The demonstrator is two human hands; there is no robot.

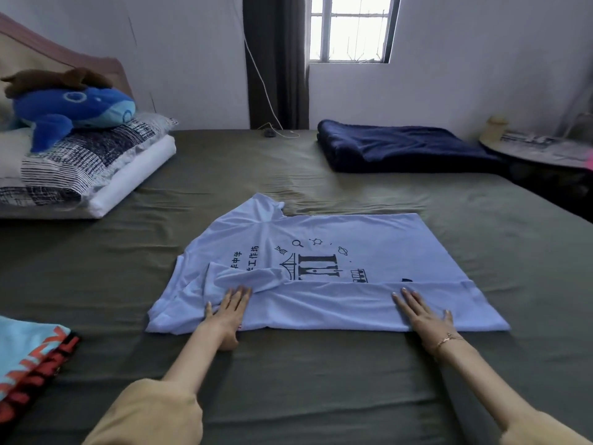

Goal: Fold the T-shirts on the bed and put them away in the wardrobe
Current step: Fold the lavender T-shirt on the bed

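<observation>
Left of the pale blue T-shirt (321, 252), at the bed's (288, 380) near corner: a light-blue garment with orange lettering (29, 358); farther back on that side, stacked pillows (86, 168) topped by a blue plush whale (73, 110). Centre: T-shirt spread flat on the olive sheet, near edge folded over the black print; left hand (229, 311) and right hand (422, 316) flat on that fold, fingers straight, grasping nothing. Behind the T-shirt to the right: folded navy blanket (401, 149).

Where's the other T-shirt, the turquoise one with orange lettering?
In the head view, the turquoise T-shirt lies at the bed's near-left edge, apart from the pale blue T-shirt under both hands.
</observation>
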